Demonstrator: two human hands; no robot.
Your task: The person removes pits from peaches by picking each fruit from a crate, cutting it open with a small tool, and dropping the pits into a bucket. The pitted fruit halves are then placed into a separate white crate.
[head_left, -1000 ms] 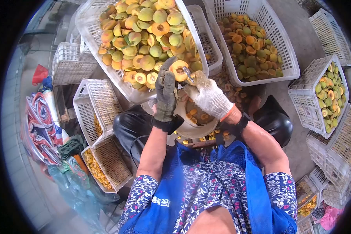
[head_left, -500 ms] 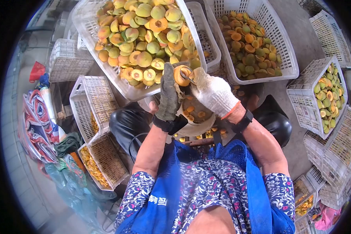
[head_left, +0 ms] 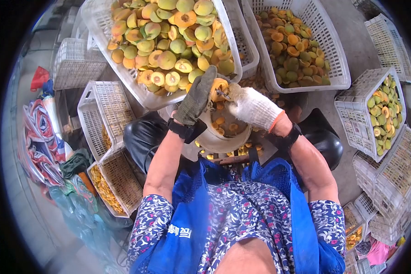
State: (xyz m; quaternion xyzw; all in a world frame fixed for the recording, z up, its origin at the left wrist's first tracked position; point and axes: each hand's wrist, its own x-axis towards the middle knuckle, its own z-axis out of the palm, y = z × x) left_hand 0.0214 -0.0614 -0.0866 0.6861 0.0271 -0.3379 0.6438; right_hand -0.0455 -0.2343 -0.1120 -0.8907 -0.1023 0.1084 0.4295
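Note:
A halved orange fruit [head_left: 218,90] rests in my left hand [head_left: 196,97], which wears a dark grey glove. My right hand [head_left: 255,107], in a whitish glove with an orange cuff, is closed on a small metal tool [head_left: 223,95] whose tip meets the fruit's cut face. Below both hands stands a pale bucket [head_left: 228,140] with some fruit pieces inside. Just beyond them, a large white crate [head_left: 144,99] holds many green and orange fruit halves [head_left: 166,59].
Another white crate [head_left: 338,68] of fruit halves stands at the upper right. Further right is a tilted crate [head_left: 347,109] of greener fruit, with stacked crates [head_left: 390,171] below it. Crates [head_left: 90,125] and plastic sheeting [head_left: 80,214] lie at left.
Both hands have shifted slightly, the right one lower. The left hand's fingers now angle more to the right around the fruit. The camera view has moved a little.

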